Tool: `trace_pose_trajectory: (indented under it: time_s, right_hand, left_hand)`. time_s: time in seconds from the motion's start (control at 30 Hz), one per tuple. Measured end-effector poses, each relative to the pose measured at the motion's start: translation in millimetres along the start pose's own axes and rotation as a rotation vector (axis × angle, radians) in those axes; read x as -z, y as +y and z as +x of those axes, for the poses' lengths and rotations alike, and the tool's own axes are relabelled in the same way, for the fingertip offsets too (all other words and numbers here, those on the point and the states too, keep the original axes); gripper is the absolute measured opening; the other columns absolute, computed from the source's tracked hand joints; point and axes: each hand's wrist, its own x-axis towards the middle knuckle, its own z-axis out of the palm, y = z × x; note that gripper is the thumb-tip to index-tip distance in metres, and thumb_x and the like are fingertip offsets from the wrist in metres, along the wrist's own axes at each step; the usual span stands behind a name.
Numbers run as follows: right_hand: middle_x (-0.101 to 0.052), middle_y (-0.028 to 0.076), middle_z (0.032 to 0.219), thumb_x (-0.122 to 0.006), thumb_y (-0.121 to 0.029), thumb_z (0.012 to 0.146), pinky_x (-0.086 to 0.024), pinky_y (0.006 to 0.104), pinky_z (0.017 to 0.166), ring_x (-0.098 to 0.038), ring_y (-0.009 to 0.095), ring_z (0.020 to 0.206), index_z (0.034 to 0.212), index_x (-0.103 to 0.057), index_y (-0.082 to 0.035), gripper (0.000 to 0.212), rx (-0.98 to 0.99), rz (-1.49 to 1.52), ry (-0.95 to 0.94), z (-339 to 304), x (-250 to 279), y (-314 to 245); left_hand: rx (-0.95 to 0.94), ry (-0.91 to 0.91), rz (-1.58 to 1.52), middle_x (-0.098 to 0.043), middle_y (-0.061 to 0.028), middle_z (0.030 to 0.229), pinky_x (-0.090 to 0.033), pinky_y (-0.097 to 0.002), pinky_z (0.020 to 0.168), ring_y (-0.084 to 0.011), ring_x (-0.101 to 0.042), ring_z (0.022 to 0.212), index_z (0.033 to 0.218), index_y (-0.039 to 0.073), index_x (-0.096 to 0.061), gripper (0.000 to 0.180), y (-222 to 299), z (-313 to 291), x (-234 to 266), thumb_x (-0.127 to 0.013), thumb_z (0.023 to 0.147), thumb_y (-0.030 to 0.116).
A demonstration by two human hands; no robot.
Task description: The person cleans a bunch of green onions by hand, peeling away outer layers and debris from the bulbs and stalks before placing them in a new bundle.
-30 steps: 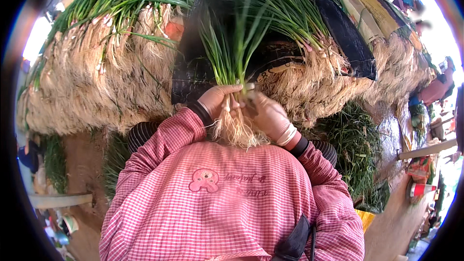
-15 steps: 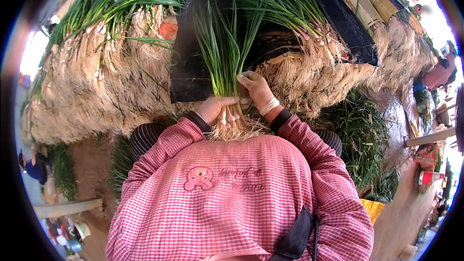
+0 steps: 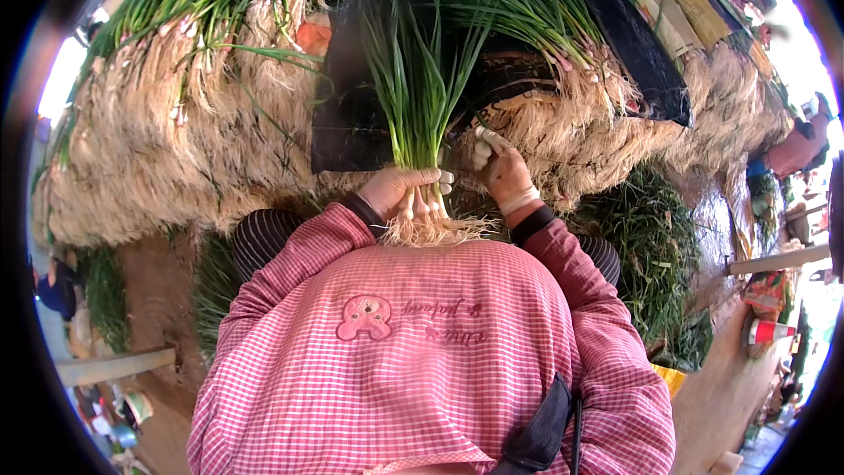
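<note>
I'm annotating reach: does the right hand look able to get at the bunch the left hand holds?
Probably yes: the right hand is close beside the bunch in the left hand, nothing apparently blocking the way.

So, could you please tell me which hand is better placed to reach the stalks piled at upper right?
Probably the right hand: it is apart from the bunch and nearer the piled stalks, while the left hand grips that bunch.
</note>
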Motion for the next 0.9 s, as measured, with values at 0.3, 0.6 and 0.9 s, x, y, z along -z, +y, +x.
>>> trace_pose_trajectory:
  time_s: [0.3, 0.6, 0.9]
  right_hand:
    - [-0.068, 0.005, 0.085, -0.059, -0.026, 0.096, -0.050, 0.0235, 0.061, -0.061, 0.011, 0.066, 0.102, -0.062, 0.001, 0.027, -0.986, 2.932, -0.243, 15.3, 32.2, 119.7]
    - [-0.064, 0.004, 0.084, -0.061, -0.025, 0.095, -0.047, 0.0242, 0.068, -0.057, 0.012, 0.071, 0.102, -0.062, 0.004, 0.030, -1.255, 2.743, -0.008, 51.2, 24.3, 83.4]
    - [-0.034, -0.007, 0.060, -0.045, -0.030, 0.101, -0.031, 0.0252, 0.056, -0.035, 0.010, 0.054, 0.083, -0.051, -0.016, 0.024, -1.264, 3.557, 0.333, -17.8, 59.7, 81.6]
  left_hand:
    - [0.094, 0.044, 0.185, -0.071, -0.0110, 0.092, -0.054, -0.0241, 0.055, -0.0135, -0.066, 0.067, 0.113, -0.002, -0.066, 0.040, -10.6, 2.4, 8.0, -0.071, 0.088, 0.029]
    - [0.026, 0.026, 0.126, -0.070, -0.0115, 0.093, -0.054, -0.0236, 0.056, -0.0141, -0.067, 0.068, 0.115, -0.004, -0.063, 0.041, -7.2, -2.6, 5.4, -0.060, 0.096, 0.032]
    - [-0.184, -0.242, -0.328, -0.064, -0.0053, 0.093, -0.054, -0.0230, 0.055, -0.0146, -0.064, 0.073, 0.110, 0.009, -0.055, 0.021, -1.8, 4.6, 24.7, -0.053, 0.100, 0.027]
